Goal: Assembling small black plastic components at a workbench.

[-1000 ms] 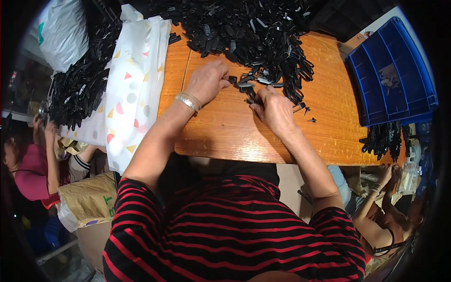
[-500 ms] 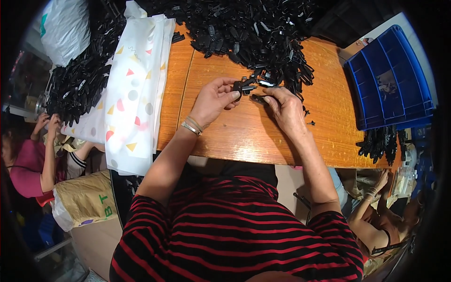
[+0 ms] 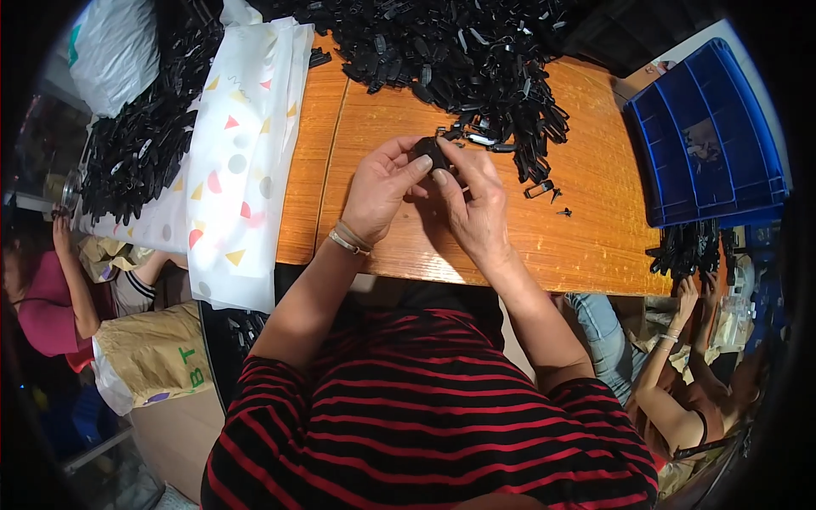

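A: What's in the hands?

B: A small black plastic part (image 3: 432, 153). I hold it between both hands, raised just above the wooden tabletop (image 3: 586, 246), near the front edge of the big pile of black parts (image 3: 450, 51). My left hand (image 3: 380, 187) wraps it from the left, thumb on top. My right hand (image 3: 473, 204) pinches it from the right with the fingertips. Both hands are closed on it.

A: Tips for the step?

B: My guess: keep the piece pinned with the left thumb and work it with the right fingertips, low over the tabletop so a slip doesn't send it off the edge. Stay clear of the pile so nothing snags.

A: Around it?

B: A few loose black bits (image 3: 541, 189) lie just right of my hands. A white sheet with coloured shapes (image 3: 242, 161) hangs over the left side, with more black parts (image 3: 136, 153) on it. A blue crate (image 3: 705, 136) sits far right. Other people are seated low on both sides.

A: Anything unclear?

B: The part's shape is mostly covered by my fingers, so I can't tell if it's one piece or two. The pile runs out of the top of the view. The contents of the crate are too small to make out.
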The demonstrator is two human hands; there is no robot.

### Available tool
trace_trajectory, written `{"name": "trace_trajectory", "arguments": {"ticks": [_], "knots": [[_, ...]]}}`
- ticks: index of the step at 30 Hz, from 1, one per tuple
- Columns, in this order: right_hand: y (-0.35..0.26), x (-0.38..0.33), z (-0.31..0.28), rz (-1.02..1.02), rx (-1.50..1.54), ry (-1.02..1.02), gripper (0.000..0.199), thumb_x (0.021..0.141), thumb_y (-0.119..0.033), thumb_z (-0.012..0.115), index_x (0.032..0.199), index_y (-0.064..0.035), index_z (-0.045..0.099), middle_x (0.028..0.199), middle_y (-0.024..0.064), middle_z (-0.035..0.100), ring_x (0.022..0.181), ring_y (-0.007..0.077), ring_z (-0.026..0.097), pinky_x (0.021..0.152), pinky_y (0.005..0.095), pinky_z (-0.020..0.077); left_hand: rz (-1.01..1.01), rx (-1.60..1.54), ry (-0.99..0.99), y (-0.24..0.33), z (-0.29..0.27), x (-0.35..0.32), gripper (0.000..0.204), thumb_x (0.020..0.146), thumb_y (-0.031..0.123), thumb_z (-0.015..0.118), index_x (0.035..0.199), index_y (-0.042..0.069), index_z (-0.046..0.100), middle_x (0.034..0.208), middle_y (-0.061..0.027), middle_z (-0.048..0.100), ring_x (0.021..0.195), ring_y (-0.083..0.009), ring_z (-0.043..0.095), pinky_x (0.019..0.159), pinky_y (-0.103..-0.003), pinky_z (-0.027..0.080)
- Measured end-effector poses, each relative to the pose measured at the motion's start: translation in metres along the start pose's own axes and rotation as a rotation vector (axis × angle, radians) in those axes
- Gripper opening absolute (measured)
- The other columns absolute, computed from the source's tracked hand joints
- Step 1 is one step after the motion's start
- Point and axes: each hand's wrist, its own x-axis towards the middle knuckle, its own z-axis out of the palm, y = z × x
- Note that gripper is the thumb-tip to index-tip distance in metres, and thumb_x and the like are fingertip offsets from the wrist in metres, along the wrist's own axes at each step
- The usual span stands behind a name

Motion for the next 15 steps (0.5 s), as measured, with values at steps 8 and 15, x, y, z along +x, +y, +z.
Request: {"name": "trace_trajectory", "arguments": {"ticks": [8, 15], "knots": [[-0.006, -0.001, 0.001, 0.12, 0.161, 0.054, 0.035, 0.084, 0.002, 0.068, 0.118, -0.0041, 0.064, 0.098, 0.0057, 0.058, 0.078, 0.0093, 0.057, 0.066, 0.0204, 0.0478, 0.052, 0.025, -0.029, 0.006, 0.002, -0.007, 0.03, 0.095, 0.011, 0.06, 0.123, 0.002, 0.058, 0.086, 0.0008, 0.064, 0.072, -0.0047, 0.058, 0.065, -0.018, 0.047], [-0.006, 0.001, -0.004, -0.006, 0.058, 0.02, 0.032, 0.082, 0.004, 0.068, 0.113, -0.0018, 0.065, 0.098, 0.0056, 0.059, 0.074, 0.007, 0.056, 0.061, 0.02, 0.0471, 0.077, 0.08, -0.008, 0.005, -0.003, -0.007, 0.03, 0.095, 0.01, 0.06, 0.123, 0.002, 0.058, 0.082, 0.0013, 0.064, 0.071, -0.004, 0.058, 0.064, -0.018, 0.045]]}}
